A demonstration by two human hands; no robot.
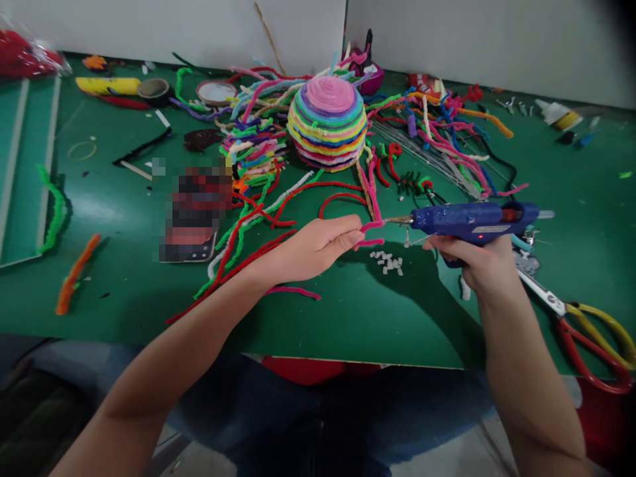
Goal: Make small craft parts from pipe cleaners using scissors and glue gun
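Observation:
Pinched in my left hand (pixel 330 245) is a pink pipe cleaner (pixel 372 226), its bent ends sticking out past the fingertips to the right. My right hand (pixel 479 262) grips a blue hot glue gun (pixel 454 220) from below, a small red light glowing on its side. The metal nozzle points left, its tip at or very near the pink pipe cleaner; I cannot tell if they touch. Behind my hands sits a ball-like dome (pixel 328 122) coiled from striped, many-coloured pipe cleaners. Small whitish bits (pixel 390 262) lie on the green table below the nozzle.
Scissors (pixel 589 331) with red and yellow handles lie at the right edge. Loose pipe cleaners (pixel 253 149) crowd the left of the dome, more (pixel 452 139) the right. A blurred phone (pixel 191 218) is left of centre. A glue bottle (pixel 559 116) lies back right; a wall stands behind.

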